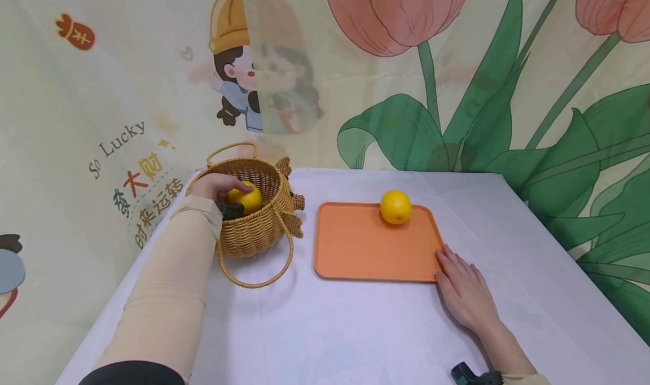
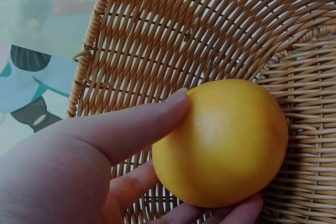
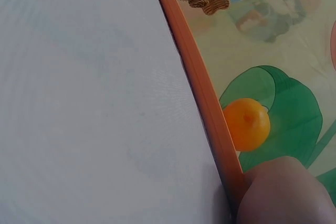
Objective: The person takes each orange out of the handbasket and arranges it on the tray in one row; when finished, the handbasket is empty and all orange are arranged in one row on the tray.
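Inside the wicker basket at the left, my left hand holds a round yellow fruit, perhaps an orange. The thumb lies over its near side and the other fingers curl under it, as the left wrist view shows. A dark green thing shows beside this fruit at the basket's mouth; its kind is unclear. My right hand lies with extended fingers against the right edge of the orange tray. A second round yellow fruit sits at the tray's far side.
The basket's looped handle hangs down over its front onto the white table. A patterned cloth with tulips and cartoon figures stands behind the table.
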`<state>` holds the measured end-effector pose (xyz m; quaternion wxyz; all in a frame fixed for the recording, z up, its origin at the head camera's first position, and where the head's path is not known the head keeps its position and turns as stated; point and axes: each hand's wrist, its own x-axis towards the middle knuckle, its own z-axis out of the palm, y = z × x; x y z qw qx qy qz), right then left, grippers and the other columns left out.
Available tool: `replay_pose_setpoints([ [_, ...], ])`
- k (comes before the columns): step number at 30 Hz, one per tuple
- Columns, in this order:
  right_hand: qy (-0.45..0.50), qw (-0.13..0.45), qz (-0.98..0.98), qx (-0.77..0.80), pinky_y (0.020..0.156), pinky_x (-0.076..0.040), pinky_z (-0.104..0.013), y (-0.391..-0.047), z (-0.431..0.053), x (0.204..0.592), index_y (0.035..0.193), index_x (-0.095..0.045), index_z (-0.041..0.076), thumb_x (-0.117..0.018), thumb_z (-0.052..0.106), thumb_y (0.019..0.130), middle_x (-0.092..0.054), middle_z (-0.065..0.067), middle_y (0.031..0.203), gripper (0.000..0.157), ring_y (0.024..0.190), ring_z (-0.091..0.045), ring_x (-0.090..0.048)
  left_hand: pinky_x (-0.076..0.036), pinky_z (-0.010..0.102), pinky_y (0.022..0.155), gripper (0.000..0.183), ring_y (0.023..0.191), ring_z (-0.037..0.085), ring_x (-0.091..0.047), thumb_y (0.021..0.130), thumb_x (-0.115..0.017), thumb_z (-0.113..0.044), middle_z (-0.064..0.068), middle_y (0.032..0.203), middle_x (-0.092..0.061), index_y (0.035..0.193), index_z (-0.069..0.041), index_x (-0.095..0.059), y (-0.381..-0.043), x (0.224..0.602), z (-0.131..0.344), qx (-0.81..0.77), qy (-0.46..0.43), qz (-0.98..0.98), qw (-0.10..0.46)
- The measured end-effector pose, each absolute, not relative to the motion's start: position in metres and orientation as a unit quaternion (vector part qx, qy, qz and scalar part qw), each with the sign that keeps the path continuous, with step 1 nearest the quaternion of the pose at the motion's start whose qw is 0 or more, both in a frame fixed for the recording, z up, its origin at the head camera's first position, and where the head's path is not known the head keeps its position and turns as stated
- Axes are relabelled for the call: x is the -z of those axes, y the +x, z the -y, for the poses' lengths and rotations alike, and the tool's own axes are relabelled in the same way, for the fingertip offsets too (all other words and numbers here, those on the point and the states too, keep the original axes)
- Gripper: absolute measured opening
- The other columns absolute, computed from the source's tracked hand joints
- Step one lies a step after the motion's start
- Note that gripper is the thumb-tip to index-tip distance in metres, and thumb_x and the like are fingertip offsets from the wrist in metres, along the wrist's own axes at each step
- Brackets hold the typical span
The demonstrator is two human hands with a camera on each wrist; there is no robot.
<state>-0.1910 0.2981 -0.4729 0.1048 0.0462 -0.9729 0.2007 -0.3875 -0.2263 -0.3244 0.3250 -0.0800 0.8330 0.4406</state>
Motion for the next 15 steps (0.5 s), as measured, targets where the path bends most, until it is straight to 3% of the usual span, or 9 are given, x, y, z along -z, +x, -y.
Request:
replay_pose_setpoints([
  [8, 0.045, 0.095, 0.974, -0.2, 0.118, -0.011, -0.065, -0.1914, -0.2984, 0.4723, 0.156, -0.037, -0.001, -0.042, 0.034, 0.109, -0.028, -0.021, 0.164, 0.059, 0.148, -0.046, -0.025, -0.028, 0.048, 0.119, 0.075, 0.147, 0.048, -0.023, 0.107, -0.048, -0.035, 0.038, 0.159, -0.016, 0.155, 0.013, -0.016, -0.3874, 0.3239, 0.2234, -0.421, -0.076, -0.847, 0.315],
  [12, 0.04, 0.098, 0.974, -0.2, 0.119, -0.009, -0.064, -0.1919, -0.2978, 0.4732, 0.156, -0.037, -0.002, -0.041, 0.034, 0.11, -0.028, -0.021, 0.164, 0.059, 0.148, -0.046, -0.025, -0.04, 0.041, 0.109, 0.06, 0.134, 0.041, -0.04, 0.109, -0.045, -0.038, 0.029, 0.142, -0.038, 0.144, 0.01, -0.034, -0.3876, 0.3272, 0.2235, -0.419, -0.052, -0.855, 0.301],
  [15, 0.04, 0.102, 0.973, -0.201, 0.12, -0.008, -0.064, -0.1926, -0.297, 0.4745, 0.156, -0.037, -0.002, -0.04, 0.034, 0.11, -0.028, -0.021, 0.164, 0.058, 0.147, -0.047, -0.025, -0.043, 0.039, 0.103, 0.055, 0.126, 0.037, -0.043, 0.11, -0.043, -0.038, 0.022, 0.131, -0.042, 0.139, 0.009, -0.038, -0.3871, 0.3284, 0.2238, -0.416, -0.044, -0.86, 0.293],
])
